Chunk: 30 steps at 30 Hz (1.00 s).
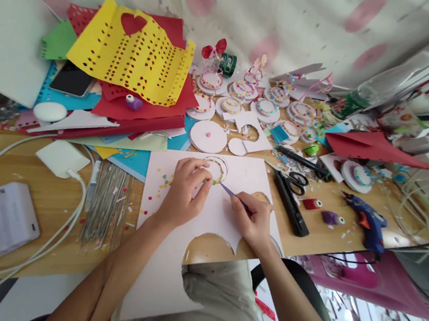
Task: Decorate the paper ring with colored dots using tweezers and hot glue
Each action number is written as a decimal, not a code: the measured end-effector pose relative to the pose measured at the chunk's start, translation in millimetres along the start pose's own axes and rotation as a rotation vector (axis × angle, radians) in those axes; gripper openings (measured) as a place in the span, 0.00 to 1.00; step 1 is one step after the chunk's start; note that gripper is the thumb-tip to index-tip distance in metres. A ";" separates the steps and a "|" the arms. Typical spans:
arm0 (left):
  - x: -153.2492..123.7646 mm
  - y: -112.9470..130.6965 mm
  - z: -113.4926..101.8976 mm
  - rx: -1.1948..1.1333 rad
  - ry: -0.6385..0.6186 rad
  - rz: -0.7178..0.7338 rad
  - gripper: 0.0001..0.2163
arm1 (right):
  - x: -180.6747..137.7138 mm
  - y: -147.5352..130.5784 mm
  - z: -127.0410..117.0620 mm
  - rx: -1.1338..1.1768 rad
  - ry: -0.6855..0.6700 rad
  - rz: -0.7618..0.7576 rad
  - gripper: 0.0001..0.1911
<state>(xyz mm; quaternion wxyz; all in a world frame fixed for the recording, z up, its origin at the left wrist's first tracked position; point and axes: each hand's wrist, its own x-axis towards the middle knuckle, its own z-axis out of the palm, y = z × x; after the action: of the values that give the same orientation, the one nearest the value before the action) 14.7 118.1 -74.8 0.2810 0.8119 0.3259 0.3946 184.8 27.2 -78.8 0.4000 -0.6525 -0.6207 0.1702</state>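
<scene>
Near the front edge of the bench [322, 242], the right hand [252, 220] pinched a pointed tool [229, 190]; the left hand [185, 190], grip unclear, needed to steady the dotted ring [222, 171].

L hand [191, 187] hides pt of the dotted ring [221, 170] on the white sheet [212, 216]; R hand [253, 216] covers rear of thin tool [227, 189], type unclear. Far L of sheet: white case [1, 222] cut off by pic edge. Far R of sheet: cables [412, 208] blurred. Specks [165, 177] on sheet's L too small to ID.

Wooden table [328, 240], white sheet [206, 219], scissors [297, 183], glue gun [369, 221]
</scene>
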 end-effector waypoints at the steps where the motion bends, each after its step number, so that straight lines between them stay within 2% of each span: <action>1: 0.1 0.1 -0.2 -0.001 -0.001 -0.004 0.06 | -0.2 0.5 0.1 0.002 0.001 0.002 0.19; 30: 0.0 -1.0 0.3 -0.006 -0.006 -0.002 0.06 | -2.8 -2.5 1.8 -0.030 0.009 -0.019 0.19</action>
<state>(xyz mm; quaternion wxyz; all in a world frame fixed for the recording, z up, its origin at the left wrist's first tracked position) 14.7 118.7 -75.7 0.2848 0.8119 0.3247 0.3928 181.3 24.9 -78.9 0.3944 -0.6533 -0.6276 0.1542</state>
